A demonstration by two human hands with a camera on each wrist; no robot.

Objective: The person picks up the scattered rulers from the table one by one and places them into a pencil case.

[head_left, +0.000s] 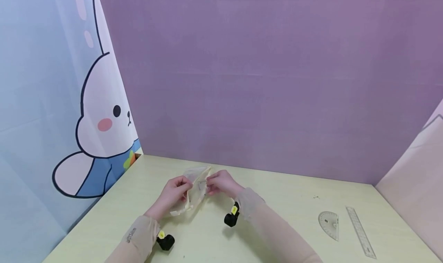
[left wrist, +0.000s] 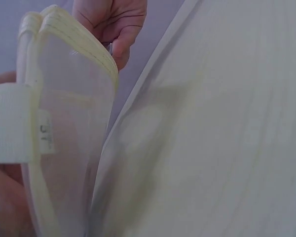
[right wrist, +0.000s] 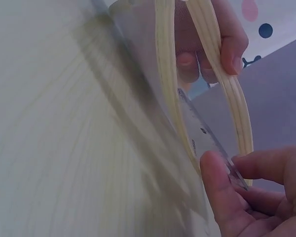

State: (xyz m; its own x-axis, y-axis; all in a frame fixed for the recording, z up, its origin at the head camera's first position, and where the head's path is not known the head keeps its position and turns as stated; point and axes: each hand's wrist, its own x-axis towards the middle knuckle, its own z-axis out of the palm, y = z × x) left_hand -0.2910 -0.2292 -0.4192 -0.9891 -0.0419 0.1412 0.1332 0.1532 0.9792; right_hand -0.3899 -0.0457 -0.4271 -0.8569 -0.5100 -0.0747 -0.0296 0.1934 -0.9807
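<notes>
A see-through pouch [head_left: 198,192] with pale yellow edging is held up above the table by my left hand [head_left: 175,192], whose fingers and thumb grip one edge of its mouth. In the right wrist view, the two yellow-edged sides [right wrist: 239,118] stand apart. My right hand [head_left: 223,181] pinches a clear, flat plastic drawing tool [right wrist: 202,129] with dark printed marks between thumb and fingers. Part of that tool lies between the pouch's two edges; its full outline is hidden. A white tab [left wrist: 10,123] sits on the pouch's side in the left wrist view.
On the right of the pale table [head_left: 277,201] lie a clear protractor [head_left: 328,225] and a clear straight ruler [head_left: 360,232]. A small scrap [head_left: 316,197] lies behind them. A purple backdrop [head_left: 259,82] rises along the table's far edge, and a rabbit-print curtain [head_left: 100,90] hangs at left.
</notes>
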